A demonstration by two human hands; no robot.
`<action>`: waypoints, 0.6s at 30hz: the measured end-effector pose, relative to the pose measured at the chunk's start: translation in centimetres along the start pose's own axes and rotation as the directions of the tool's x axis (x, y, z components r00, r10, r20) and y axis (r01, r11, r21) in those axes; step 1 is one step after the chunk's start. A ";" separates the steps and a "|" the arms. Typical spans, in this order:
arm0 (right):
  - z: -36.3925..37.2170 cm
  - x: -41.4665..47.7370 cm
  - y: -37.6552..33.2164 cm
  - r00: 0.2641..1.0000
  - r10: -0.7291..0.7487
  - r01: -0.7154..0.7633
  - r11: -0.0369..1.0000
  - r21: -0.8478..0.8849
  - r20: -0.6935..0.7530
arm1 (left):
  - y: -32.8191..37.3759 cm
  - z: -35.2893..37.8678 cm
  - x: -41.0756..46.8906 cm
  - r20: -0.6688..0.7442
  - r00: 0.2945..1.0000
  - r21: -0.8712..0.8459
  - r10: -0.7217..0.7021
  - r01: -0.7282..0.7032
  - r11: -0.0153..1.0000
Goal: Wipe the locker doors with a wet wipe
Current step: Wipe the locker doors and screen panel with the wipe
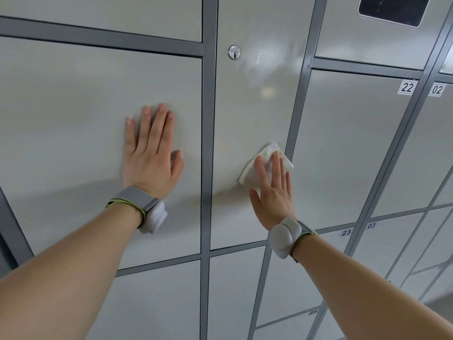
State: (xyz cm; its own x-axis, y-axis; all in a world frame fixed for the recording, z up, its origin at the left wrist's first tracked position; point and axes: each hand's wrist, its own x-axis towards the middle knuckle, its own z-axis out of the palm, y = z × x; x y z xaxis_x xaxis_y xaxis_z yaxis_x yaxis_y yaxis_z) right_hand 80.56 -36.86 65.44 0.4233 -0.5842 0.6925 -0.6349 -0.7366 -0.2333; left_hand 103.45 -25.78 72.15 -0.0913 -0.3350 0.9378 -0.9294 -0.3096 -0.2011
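Our left hand point(149, 155) lies flat, fingers straight and released, on a pale grey metal locker door point(73, 119). Our right hand point(273, 192) presses a folded white wet wipe point(248, 174) under straight fingers against the neighbouring grey door point(252, 106), whose round silver lock point(234, 52) sits well above that hand.

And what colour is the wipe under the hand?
White; the wet wipe, pressed flat under the right hand, shows best in the head view.

I note the wet wipe point(270, 149): white, crumpled, pressed flat under the fingers point(275, 168) of my right hand point(272, 200), corners showing past them. Locker door point(245, 111) is pale grey and shut, with a streaky wet sheen above those fingers.
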 end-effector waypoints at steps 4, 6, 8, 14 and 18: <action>-2.1 3.0 -0.5 0.996 0.048 -0.045 0.998 0.048 -0.076 | 0.0 0.4 -0.2 -0.017 1.000 0.015 0.001 -0.001 1.000; -2.6 4.2 -0.8 0.991 0.072 -0.064 0.995 0.080 -0.111 | 0.1 0.5 -0.2 -0.029 1.000 0.017 -0.001 0.001 1.000; -2.3 4.0 -0.9 0.989 0.075 -0.062 0.993 0.105 -0.125 | 0.1 0.5 -0.4 -0.034 0.999 0.016 -0.006 0.007 1.000; -0.4 0.2 0.2 0.997 0.076 -0.073 0.990 0.117 -0.020 | 0.5 0.2 -0.6 -0.011 1.000 0.006 -0.025 0.025 1.000; -1.5 1.7 -0.6 0.992 0.108 -0.096 0.980 0.175 -0.061 | 0.9 0.4 -0.7 -0.010 0.998 0.005 -0.059 0.059 0.998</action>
State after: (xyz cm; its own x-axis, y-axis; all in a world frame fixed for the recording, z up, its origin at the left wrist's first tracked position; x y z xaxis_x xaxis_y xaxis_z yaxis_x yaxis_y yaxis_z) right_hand 80.72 -36.88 67.81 0.3120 -0.6385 0.7036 -0.5497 -0.7253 -0.4144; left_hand 102.80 -26.21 71.15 -0.0398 -0.3076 0.9507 -0.9313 -0.3333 -0.1468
